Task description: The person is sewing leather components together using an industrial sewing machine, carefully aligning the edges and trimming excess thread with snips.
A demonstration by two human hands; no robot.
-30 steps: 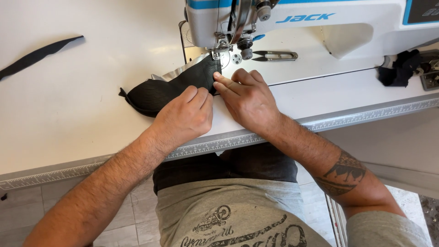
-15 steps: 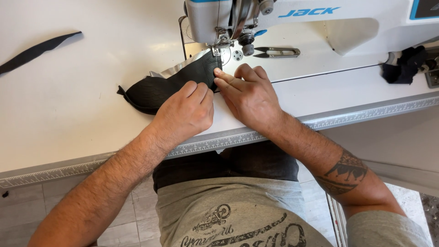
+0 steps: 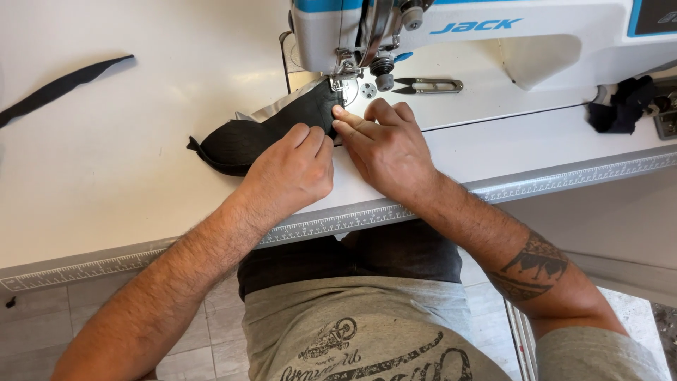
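Item: black curved fabric piece with a pale lining edge (image 3: 261, 134). It is lying on the white desk (image 3: 127, 183), its far right end tucked under the metal presser foot (image 3: 337, 83) of the white and blue sewing machine (image 3: 493, 35), its left end curling free toward the near left.

Left hand (image 3: 293, 173): I am seeing it pressing flat on the near edge of the fabric, fingers curled down and closed against the cloth, pinning rather than gripping.

Right hand (image 3: 384, 144): I am seeing it lying just right of the seam line, the fingers (image 3: 345, 120) extended and together, the tips touching the fabric just near the foot.

Risks, as I am judging them:
- Fingertips are sitting very near the needle zone; any forward creep with the cloth could bring them under it.
- The free left end is bunching; uneven feed could be puckering the curve.
- The pale lining could be slipping out of line with the black layer.

Nearby: silver thread snips (image 3: 427, 86) on the machine bed, well apart from the hands; a black fabric strip (image 3: 60, 88) at far left; dark scraps (image 3: 620, 106) at far right.

Hidden or unclear: the needle itself is lost behind the foot and head; I cannot tell whether it is down. The left palm is covering part of the fabric. The machine's top is cut off.
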